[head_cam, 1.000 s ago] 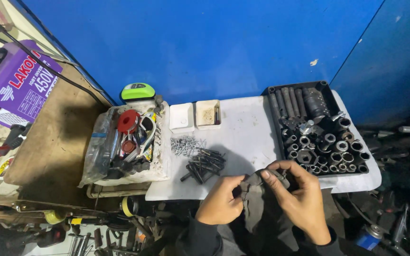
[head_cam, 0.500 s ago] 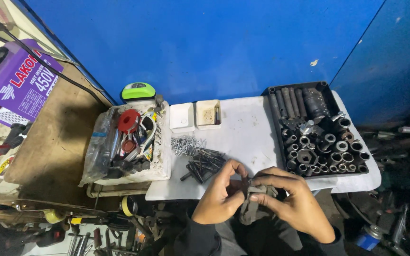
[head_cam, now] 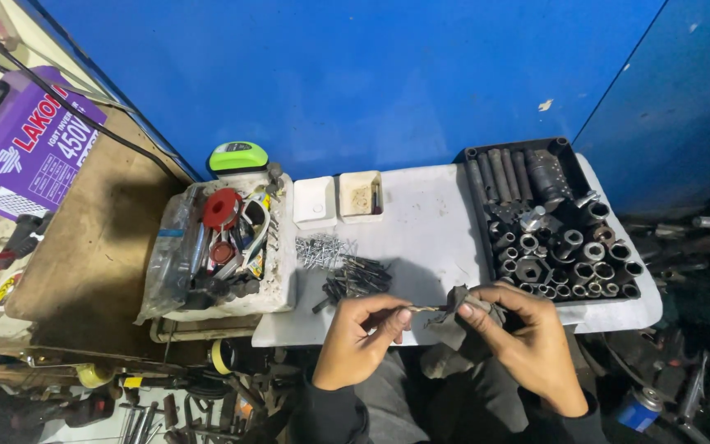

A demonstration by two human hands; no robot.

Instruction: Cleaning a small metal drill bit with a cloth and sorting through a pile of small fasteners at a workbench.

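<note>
At the far left of the frame a purple box sits on a brown board, and right of it a white tray holds a red spool and loose oddments. Low in the centre, the left hand pinches a thin drill bit between thumb and fingertips, just below a pile of dark screws on the white table. The right hand grips a dark rag closed around the bit's other end, below the black socket tray at right.
</note>
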